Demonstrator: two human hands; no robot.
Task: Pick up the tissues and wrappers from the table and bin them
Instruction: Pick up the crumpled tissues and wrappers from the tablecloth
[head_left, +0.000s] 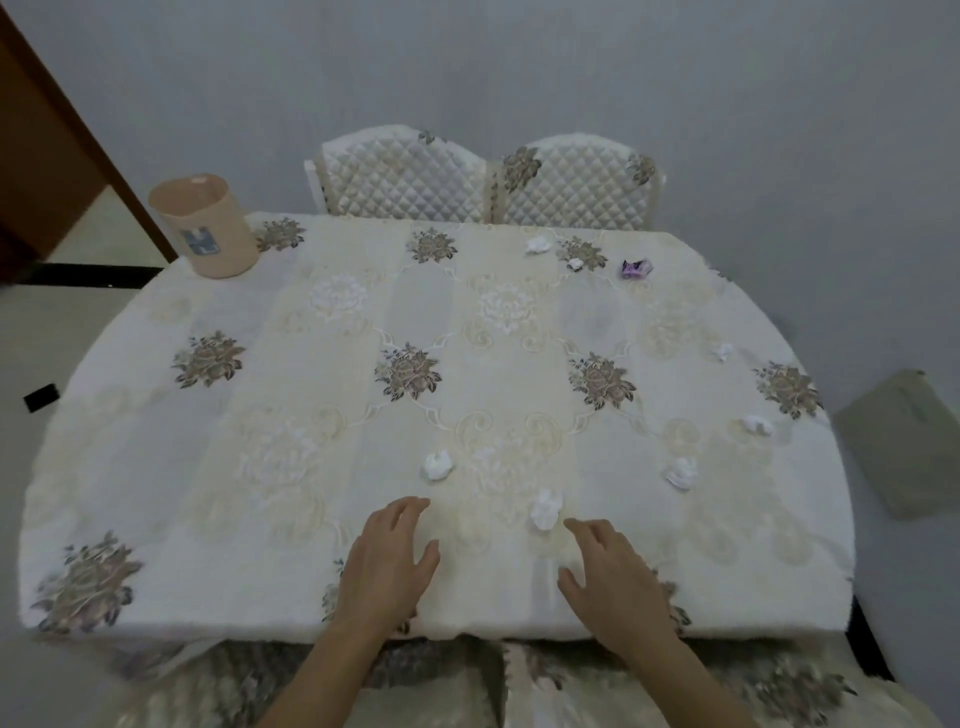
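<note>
Several crumpled white tissues lie on the floral tablecloth (311, 364): one (437, 465) just beyond my left hand, one (545, 509) close to my right fingertips, others at the right (681, 472) (757, 425) (723, 352) and at the far side (537, 244) (575, 263). A purple wrapper (637, 268) rests at the far right. A beige bin (205, 226) stands on the table's far left corner. My left hand (387, 558) and my right hand (608, 577) hover over the near edge, fingers spread, holding nothing.
Two quilted white chairs (400, 176) (576, 182) stand against the wall behind the table. A grey-green flat object (904, 441) lies on the floor to the right. A brown door frame (67, 156) is at the left.
</note>
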